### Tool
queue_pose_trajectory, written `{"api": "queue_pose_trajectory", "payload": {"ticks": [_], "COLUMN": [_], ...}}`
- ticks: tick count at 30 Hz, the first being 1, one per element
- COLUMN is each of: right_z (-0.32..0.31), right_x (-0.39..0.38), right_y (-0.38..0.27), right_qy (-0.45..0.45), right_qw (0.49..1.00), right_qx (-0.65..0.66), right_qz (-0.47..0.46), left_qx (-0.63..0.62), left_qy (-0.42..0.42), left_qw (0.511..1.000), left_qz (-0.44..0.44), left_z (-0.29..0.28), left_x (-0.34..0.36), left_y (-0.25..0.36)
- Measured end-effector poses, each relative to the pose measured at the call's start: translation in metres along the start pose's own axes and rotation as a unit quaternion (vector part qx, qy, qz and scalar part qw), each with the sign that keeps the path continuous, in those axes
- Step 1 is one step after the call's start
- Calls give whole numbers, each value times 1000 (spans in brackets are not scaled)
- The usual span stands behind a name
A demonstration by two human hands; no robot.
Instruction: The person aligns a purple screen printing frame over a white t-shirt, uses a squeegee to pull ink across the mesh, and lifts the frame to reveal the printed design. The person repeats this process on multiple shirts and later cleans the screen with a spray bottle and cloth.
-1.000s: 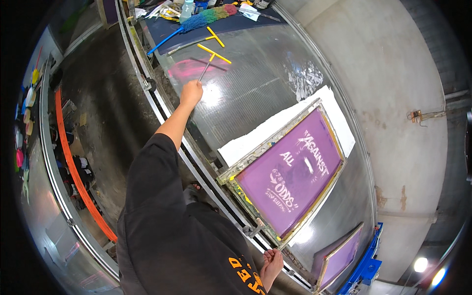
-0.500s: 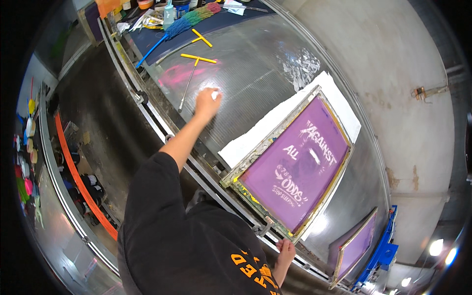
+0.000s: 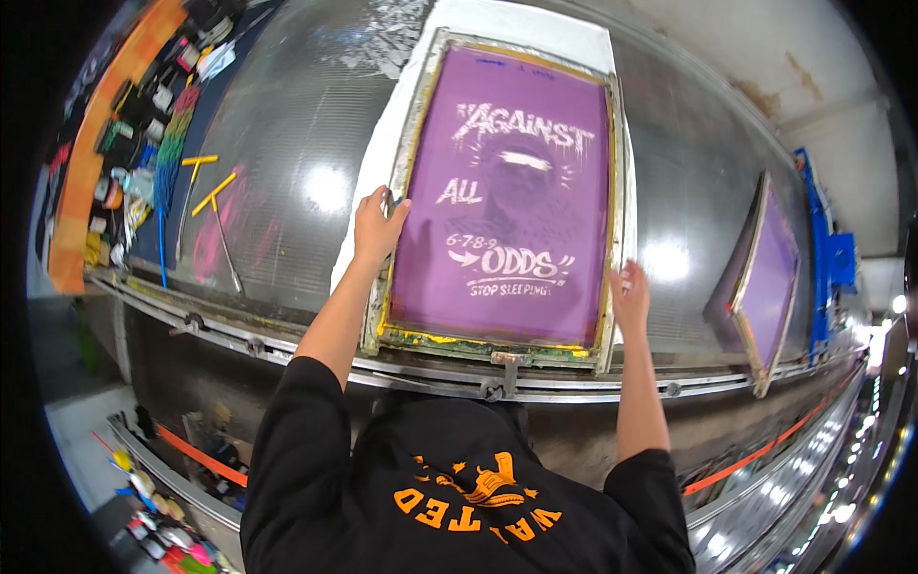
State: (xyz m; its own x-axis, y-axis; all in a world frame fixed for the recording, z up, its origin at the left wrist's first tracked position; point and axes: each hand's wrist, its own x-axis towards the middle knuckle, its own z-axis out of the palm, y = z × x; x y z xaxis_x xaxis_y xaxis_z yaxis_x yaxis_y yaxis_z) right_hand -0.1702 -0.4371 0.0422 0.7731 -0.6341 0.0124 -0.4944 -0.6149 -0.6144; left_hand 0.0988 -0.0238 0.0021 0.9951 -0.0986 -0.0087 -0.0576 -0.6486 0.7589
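A screen-printing frame [image 3: 418, 124] with purple mesh and white lettering lies flat on a white sheet [image 3: 365, 191] on the metal printing table. My left hand [image 3: 376, 230] is closed on the frame's left side, its thumb over the rail and its fingers at the outer edge. Beside the right rail is my right hand [image 3: 629, 301], its fingers loosely bent and somewhat apart; whether they touch the rail is hard to tell. A metal clamp [image 3: 510, 362] sits at the frame's near edge, by the table rail.
Two yellow-handled T-shaped tools [image 3: 215, 193] lie left on the table [image 3: 287, 143], near a multicoloured duster [image 3: 175, 143]. Several ink containers [image 3: 124, 134] stand at the far left. A second purple screen [image 3: 770, 277] leans at the right, near a blue metal part [image 3: 841, 263].
My view has swung so the frame sits centrally. My left hand has gone from the table left of the frame to its left side. My right hand has moved up along its right side.
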Motion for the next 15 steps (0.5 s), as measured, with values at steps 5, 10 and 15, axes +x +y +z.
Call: {"api": "queue_pose_trajectory", "payload": {"ticks": [5,10,15], "right_z": [47,68,57], "right_x": [90,119,118], "right_y": [40,42,37], "right_qy": [83,70,67], "right_qw": [996,986,990], "right_qx": [-39,-149,-120], "right_qz": [11,-35,-33], "left_qx": [122,199,179], "left_qy": [8,45,55], "left_qw": [992,978,981], "left_qz": [13,43,48], "left_z": [16,33,28], "left_x": [24,34,32], "left_y": [14,-2,3]}}
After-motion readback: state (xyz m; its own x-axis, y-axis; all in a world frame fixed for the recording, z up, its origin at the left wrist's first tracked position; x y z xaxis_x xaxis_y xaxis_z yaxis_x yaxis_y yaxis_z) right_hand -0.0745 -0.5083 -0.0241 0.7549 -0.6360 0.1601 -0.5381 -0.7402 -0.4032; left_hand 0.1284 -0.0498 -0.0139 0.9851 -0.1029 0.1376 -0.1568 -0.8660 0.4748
